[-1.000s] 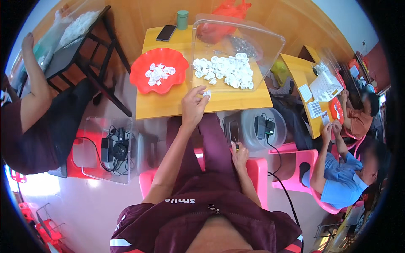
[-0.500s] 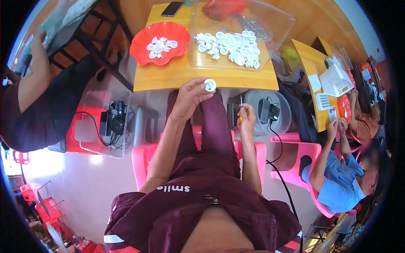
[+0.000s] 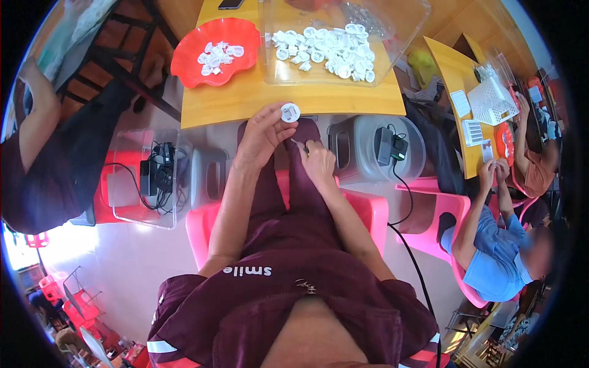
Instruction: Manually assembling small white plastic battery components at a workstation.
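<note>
My left hand pinches a small round white plastic piece between thumb and fingers, just off the table's front edge and above my knees. A slim tool with a thin metal tip is in my right hand, whose fingers are closed round its handle. The tip points toward my left hand, below the white piece and apart from it. On the table, a red scalloped dish holds several small white plastic pieces. To its right, many similar white pieces lie in a clear plastic tray.
The yellow wooden table carries a dark phone at its far edge. Stools with clear tubs holding black adapters and cables stand at both sides. A person in blue sits at the right-hand table; another sits at left.
My right hand has moved left, bringing the tool close to my left hand. The left hand with the white piece has shifted slightly left and up. The whole view has shifted a little.
</note>
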### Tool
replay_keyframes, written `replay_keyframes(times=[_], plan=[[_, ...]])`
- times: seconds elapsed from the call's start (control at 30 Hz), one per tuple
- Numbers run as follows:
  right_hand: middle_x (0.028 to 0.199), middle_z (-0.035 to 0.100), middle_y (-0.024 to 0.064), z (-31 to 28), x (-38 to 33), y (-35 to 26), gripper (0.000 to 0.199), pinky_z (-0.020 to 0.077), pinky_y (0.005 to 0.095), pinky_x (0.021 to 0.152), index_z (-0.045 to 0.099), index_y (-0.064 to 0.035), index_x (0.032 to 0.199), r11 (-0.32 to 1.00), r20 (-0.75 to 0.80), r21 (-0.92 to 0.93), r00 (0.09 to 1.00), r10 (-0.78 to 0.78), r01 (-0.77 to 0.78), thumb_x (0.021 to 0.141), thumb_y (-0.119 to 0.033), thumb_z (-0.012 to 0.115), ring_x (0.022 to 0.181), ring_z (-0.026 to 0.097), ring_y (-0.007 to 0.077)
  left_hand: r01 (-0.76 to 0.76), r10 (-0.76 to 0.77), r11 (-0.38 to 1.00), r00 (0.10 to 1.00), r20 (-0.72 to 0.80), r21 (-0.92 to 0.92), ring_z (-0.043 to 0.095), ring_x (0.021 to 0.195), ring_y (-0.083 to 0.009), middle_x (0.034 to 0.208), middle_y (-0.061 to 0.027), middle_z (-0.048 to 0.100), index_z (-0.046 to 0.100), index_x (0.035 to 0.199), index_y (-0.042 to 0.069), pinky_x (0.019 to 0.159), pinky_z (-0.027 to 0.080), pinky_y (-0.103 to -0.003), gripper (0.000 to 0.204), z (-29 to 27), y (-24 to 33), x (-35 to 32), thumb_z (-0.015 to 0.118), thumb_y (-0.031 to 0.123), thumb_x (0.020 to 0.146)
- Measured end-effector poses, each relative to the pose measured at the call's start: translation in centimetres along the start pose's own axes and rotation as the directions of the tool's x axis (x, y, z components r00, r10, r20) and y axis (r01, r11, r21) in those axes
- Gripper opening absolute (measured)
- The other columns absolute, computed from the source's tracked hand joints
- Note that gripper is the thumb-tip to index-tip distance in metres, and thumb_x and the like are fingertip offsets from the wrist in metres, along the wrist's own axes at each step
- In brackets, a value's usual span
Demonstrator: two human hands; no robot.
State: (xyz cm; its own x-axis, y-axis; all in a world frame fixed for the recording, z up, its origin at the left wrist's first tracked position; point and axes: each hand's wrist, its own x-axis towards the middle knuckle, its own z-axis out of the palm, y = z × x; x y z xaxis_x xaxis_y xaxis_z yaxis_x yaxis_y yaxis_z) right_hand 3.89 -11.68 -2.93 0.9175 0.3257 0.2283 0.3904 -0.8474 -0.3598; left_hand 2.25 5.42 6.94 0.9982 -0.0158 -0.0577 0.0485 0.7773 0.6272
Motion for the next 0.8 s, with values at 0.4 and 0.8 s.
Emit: replay_keyframes(times=[0.4, 0.8], plan=[[0.072, 0.066, 0.0116, 9.0, 0.5, 12.2, 0.040, 0.0471, 0.0326, 0.064, 0.068, 0.0015, 0.081, 0.505, 0.405, 0.491, 0.699, 0.590, -0.710, 0.084, -0.038, 0.063, 0.067, 0.062, 0.0195, 0.030, -0.031, 0.999, 0.998, -0.051, -0.024, 0.065, 0.083, -0.0169, 0.096, -0.0081, 0.065, 0.056, 0.115, 0.002, 0.072, 0.055, -0.027, 0.028, -0.5, 0.0, -0.5, 0.053, 0.016, 0.092], [0.106, 0.062, 0.0226, 0.5, 3.7, 2.7, 0.077, 0.0439, 0.0418, 0.092, 0.062, -0.0029, 0.111, 0.697, 0.416, 0.277, 0.736, 0.534, -0.662, 0.061, -0.061, 0.071, 0.104, 0.058, 0.0361, -0.003, 0.000, 0.998, 0.998, -0.059, -0.055, 0.065, 0.083, -0.0167, 0.096, -0.0083, 0.065, 0.054, 0.115, 0.000, 0.073, 0.055, -0.027, 0.028, -1.1, 0.8, -1.2, 0.052, 0.016, 0.092]])
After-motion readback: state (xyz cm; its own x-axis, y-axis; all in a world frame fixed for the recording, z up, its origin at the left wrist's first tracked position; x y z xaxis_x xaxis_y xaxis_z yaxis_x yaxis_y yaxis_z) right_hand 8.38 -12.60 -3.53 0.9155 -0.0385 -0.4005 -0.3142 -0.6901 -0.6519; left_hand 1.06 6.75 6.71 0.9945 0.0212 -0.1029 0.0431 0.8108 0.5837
